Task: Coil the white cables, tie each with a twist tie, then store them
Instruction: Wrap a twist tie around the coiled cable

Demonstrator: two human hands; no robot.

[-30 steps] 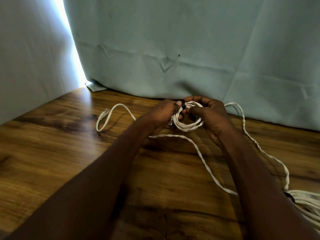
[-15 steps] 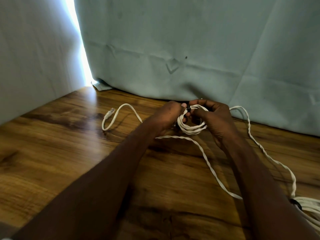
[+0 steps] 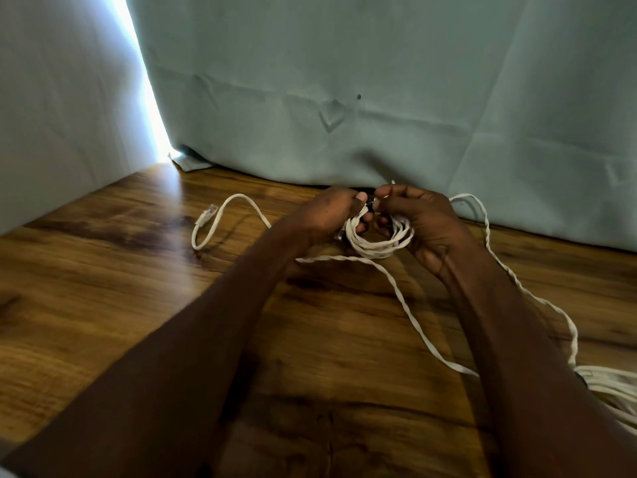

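Small coil of flat white cable (image 3: pixel 379 243), raised above the brown wood-grain surface (image 3: pixel 113 305), steadied by the left hand (image 3: pixel 324 215) pinching its top while the right hand (image 3: pixel 418 220) pinches a dark twist tie (image 3: pixel 370 205) there, apparently binding it.

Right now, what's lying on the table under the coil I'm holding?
Under the coil, a twisted white cable strand crosses the wooden table, running toward another bundle. Both hands hide whatever lies beneath them.

White cable coil (image 3: pixel 379 244), held off the table (image 3: pixel 103 305).
Small dark twist tie (image 3: pixel 370 205) at the coil's top; loose connector end (image 3: pixel 205 215) lies left; second white bundle (image 3: pixel 610 388) at right edge.
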